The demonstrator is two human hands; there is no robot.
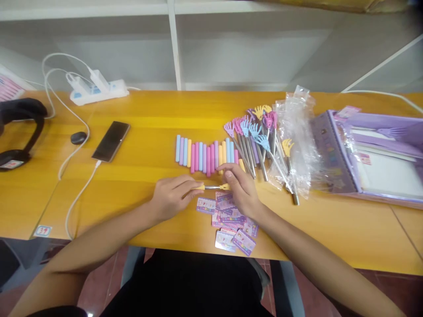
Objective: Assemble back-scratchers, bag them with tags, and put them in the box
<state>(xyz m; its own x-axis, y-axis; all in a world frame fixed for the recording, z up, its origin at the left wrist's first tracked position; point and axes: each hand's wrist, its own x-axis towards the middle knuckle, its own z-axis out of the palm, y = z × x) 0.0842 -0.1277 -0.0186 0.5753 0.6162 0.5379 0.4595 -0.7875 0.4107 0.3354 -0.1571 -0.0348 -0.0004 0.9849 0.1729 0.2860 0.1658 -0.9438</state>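
Note:
A small back scratcher with a metal rod (212, 187) and yellow ends lies level between my hands. My left hand (173, 196) is closed around its yellow handle end. At the other end, my right hand (242, 190) is closed on the yellow claw head, partly covering it. Just beyond my hands runs a row of pastel handle tubes (204, 158) in blue, purple, pink and yellow. A pile of back scratchers (254, 132) with coloured claw heads and metal rods lies behind my right hand. Printed purple cards (231, 215) are scattered below my hands.
Clear plastic bags (299, 136) lie right of the pile. An open purple box (337, 171) stands at the far right. On the left are a phone (111, 141) on a white cable, a black mouse (78, 138), a power strip (102, 93) and a black headset (36, 132).

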